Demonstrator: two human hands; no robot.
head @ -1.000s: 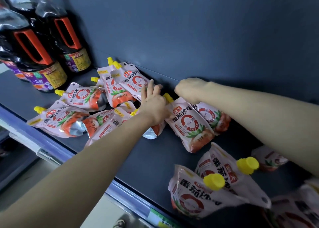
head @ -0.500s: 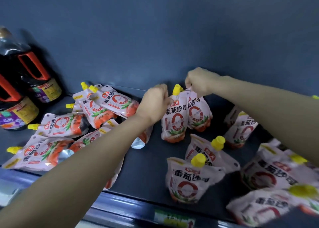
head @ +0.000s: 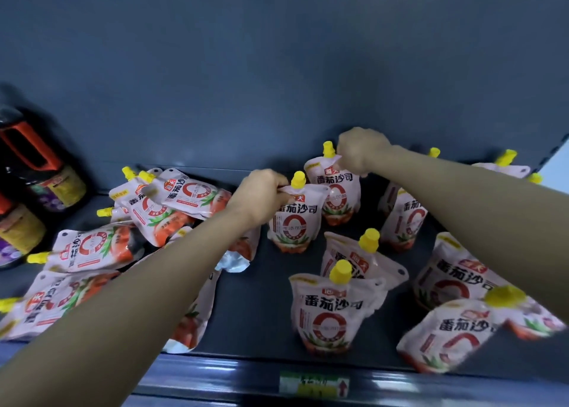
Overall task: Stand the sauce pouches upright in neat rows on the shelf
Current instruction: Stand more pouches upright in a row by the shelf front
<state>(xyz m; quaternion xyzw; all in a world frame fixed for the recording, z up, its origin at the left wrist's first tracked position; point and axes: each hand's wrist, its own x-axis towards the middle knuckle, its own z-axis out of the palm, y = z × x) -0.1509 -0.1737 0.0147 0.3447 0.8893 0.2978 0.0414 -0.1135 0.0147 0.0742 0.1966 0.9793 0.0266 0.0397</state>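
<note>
Yellow caps (head: pixel 298 179) point up; left hand (head: pixel 261 188) pinches front pouch (head: pixel 292 222); right hand (head: pixel 360 152), rear pouch (head: pixel 338 191).

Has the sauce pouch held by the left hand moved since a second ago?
Yes. Against the shelf floor, the sauce pouch in the left hand has swung from lying down to standing upright, cap up.

- The sauce pouches (head: pixel 292 219) are showing white fronts, red rings, black characters, green leaves and orange-red bases.
- Their caps (head: pixel 298 179) are showing yellow.
- The shelf (head: pixel 255 299) is looking dark blue-grey.
- The bottles (head: pixel 18 175) are showing dark bodies, red-orange handles and yellow-and-purple labels.
</note>
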